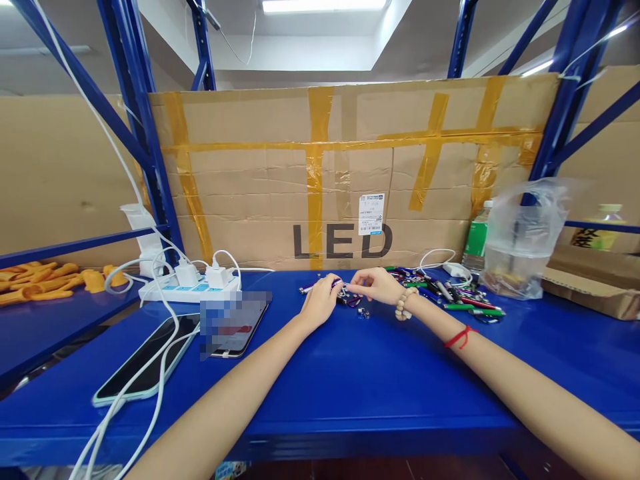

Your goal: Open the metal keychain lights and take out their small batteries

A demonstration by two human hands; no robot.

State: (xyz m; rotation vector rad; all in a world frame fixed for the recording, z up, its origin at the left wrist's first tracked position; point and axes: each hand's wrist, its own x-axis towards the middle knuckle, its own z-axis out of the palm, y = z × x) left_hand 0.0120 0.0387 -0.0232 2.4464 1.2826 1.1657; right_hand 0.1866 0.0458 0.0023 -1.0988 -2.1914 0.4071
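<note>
Near the back of the blue shelf, my left hand [320,301] is closed around a slim purple pen [307,289], whose end sticks out to the left. My right hand [379,285] comes in from the right with thumb and forefinger pinched at the pen's other side; what lies between those fingertips is too small to make out. Below the fingers are small shiny metal pieces [363,313] and a dark loop-shaped piece [353,302]. Beside my right wrist spreads a pile of coloured pens [463,301].
To the left are a power strip [187,292] with white cables, a phone [150,360] and a dark tablet-like device [243,327]. A bottle [477,237], plastic bag [523,233] and cardboard tray [593,287] stand right. A large cardboard sheet [250,200] closes off the back.
</note>
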